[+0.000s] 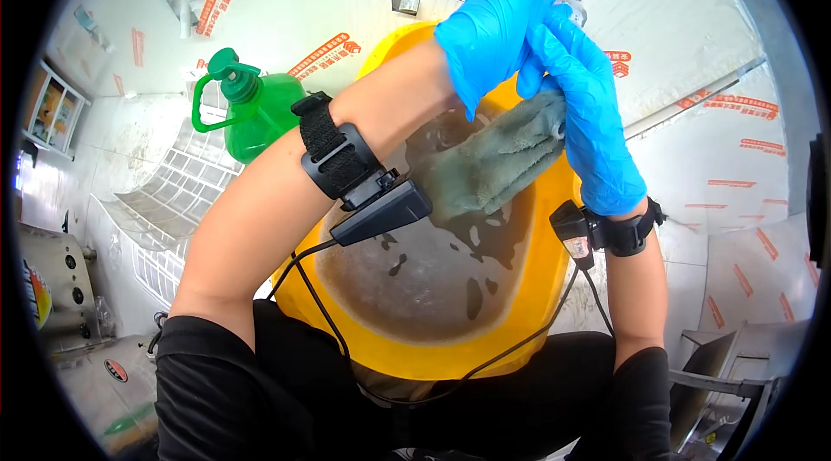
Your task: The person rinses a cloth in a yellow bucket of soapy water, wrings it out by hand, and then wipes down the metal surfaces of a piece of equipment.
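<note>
Both of my hands wear blue disposable gloves. My left hand (495,29) is above the far rim of a yellow plastic tub (373,350), its fingers spread and pointing away; the top is cut off by the picture's edge. Against it, my right hand (587,104) grips the upper end of a wet grey-green cloth (503,152). The cloth hangs bunched over the tub, its lower end in murky, foamy grey water (422,286). The fingers of the two hands overlap, so their contact is partly hidden. A small greyish object (572,6) shows partly behind them.
A green plastic jug (260,117) with a handle stands left of the tub, by a white wire rack (188,182). Black cables (334,324) run from wrist-strapped devices across the tub's front. Metal equipment (58,286) is at far left; a metal frame (720,383) stands lower right.
</note>
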`<action>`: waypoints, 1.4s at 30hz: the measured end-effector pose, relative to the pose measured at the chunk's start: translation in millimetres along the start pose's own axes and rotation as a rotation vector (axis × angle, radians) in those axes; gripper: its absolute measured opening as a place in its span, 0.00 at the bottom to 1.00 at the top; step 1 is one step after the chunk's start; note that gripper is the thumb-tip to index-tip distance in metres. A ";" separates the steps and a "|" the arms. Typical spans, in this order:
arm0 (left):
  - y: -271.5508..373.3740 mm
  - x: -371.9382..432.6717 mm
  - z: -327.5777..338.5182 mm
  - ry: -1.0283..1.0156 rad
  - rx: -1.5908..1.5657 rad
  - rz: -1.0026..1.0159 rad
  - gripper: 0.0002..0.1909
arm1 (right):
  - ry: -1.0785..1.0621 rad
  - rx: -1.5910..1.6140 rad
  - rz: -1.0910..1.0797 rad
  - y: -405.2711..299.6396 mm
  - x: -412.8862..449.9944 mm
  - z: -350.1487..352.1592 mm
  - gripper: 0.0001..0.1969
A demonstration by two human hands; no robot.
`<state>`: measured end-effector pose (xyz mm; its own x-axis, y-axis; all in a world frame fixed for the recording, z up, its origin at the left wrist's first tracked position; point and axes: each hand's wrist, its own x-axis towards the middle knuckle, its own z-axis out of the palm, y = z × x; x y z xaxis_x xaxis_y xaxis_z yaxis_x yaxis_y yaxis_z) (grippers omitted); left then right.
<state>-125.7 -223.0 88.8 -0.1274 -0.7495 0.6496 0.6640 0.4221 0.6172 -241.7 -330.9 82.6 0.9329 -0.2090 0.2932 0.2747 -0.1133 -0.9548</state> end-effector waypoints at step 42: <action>-67.9 -2.6 -1.7 0.798 2.196 0.000 0.30 | 0.200 -0.074 -0.039 22.5 -17.8 -4.5 0.15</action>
<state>-169.2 -250.6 44.4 0.4401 -0.4978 0.7473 -0.8974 -0.2714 0.3477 -253.1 -334.0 56.1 0.8550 -0.3909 0.3407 0.2850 -0.1946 -0.9386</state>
